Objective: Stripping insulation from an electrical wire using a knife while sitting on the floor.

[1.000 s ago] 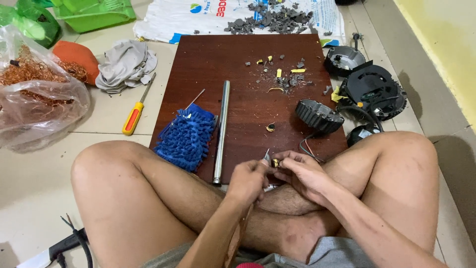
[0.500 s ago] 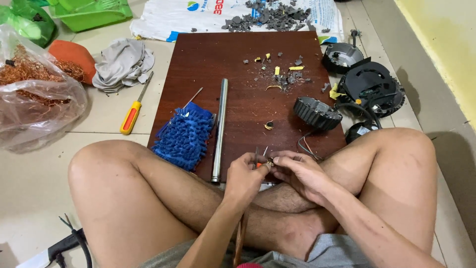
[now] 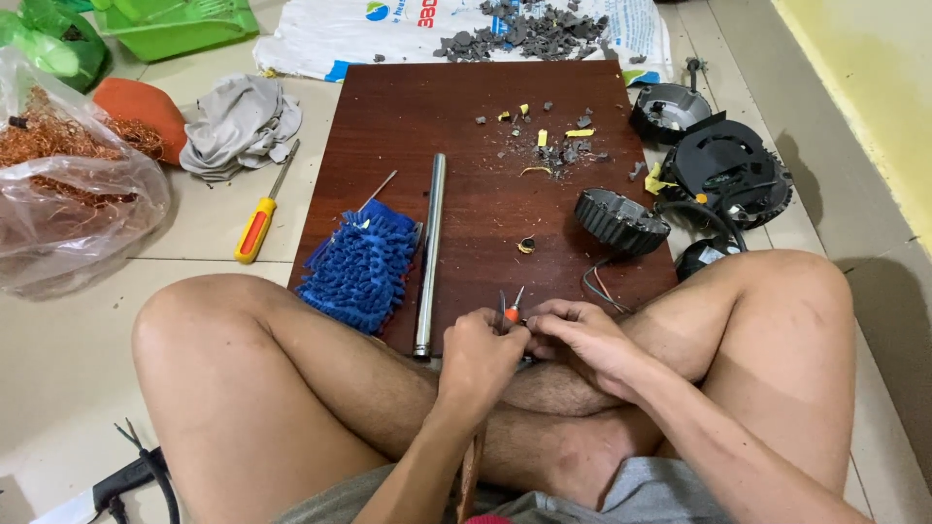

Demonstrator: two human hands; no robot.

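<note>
Fingers of left hand (image 3: 481, 351) and right hand (image 3: 582, 340) pinching small orange-tipped tool (image 3: 512, 312); white printed sack (image 3: 388, 29) beyond board (image 3: 466, 107).

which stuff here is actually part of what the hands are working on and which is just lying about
In hand:
- left hand and right hand, closed together over the lap
- small orange-handled tool poking up between them; what else they grip is hidden

Lying about:
- metal tube
- blue mop pad
- yellow screwdriver
- grey cloth
- bag of copper wire
- black ribbed part
</note>
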